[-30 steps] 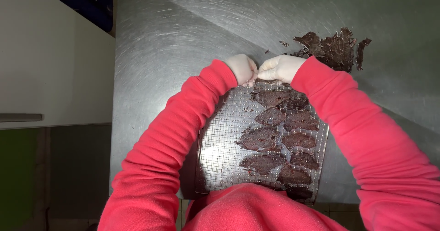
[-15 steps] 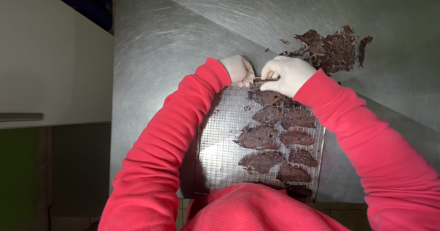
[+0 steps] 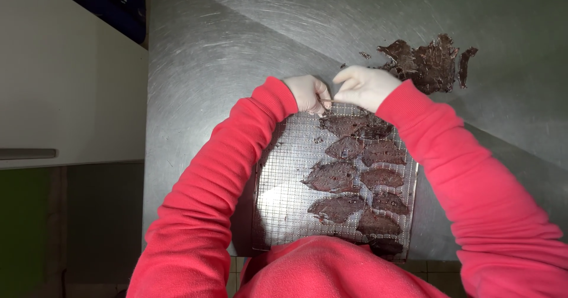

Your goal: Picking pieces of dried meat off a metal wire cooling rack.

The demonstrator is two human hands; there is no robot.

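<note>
Both arms, in red sleeves, reach forward from the bottom of the view and angle inward, so the two hands meet close together at the far end. The left hand (image 3: 307,94) wears a pale glove; it is curled knuckles-up, with the fingers tucked down and toward the right. The right hand (image 3: 365,87), gloved the same, sits just beside it, slightly farther out, with its fingers bent and pointing left toward the other hand. The fingertips of the two hands nearly touch. Both elbows are bent and spread wide.
</note>
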